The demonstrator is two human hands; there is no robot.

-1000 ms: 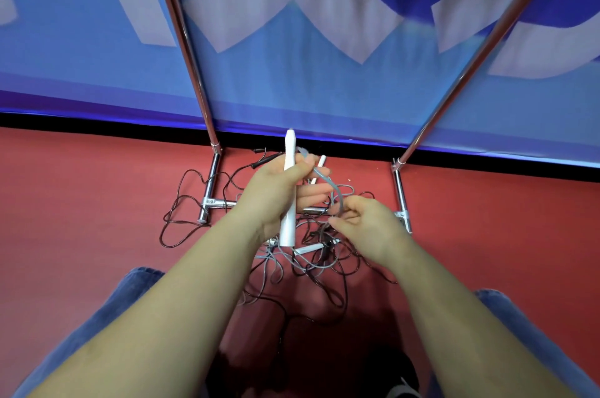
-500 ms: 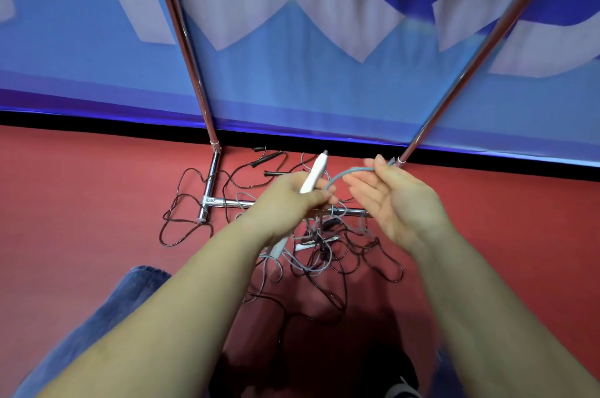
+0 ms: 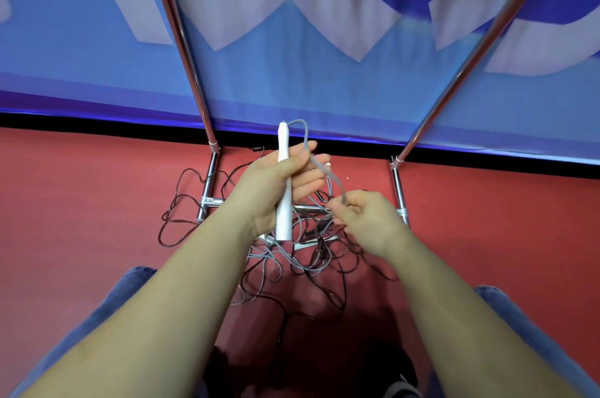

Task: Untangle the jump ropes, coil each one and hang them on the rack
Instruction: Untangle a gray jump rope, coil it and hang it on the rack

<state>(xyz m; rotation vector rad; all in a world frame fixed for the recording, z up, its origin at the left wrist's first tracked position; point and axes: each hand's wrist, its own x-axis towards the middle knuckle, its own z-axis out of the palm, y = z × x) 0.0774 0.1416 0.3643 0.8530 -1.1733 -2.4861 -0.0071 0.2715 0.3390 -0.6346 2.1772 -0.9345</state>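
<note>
White handle: one, in my left hand. Long axis runs near upright in the view, tapered tip pointing away from me toward the banner, blunt end toward me. My left grip: thumb pressed across the handle, the other fingers lying nearly straight behind it.

Grey rope: leaves the handle's tip, arcs over and runs down to my right hand. My right grip: fingers curled, pinching this rope.

Rope pile: grey and dark thin ropes tangled together on the red floor, below both hands, between the rack's feet. At least two more white handles lie in it; one dark handle shows near the wall. Exact rope count cannot be told.

Rack: chrome, two slanting uprights, one low crossbar.

Knees in blue jeans: two, at the lower corners.
</note>
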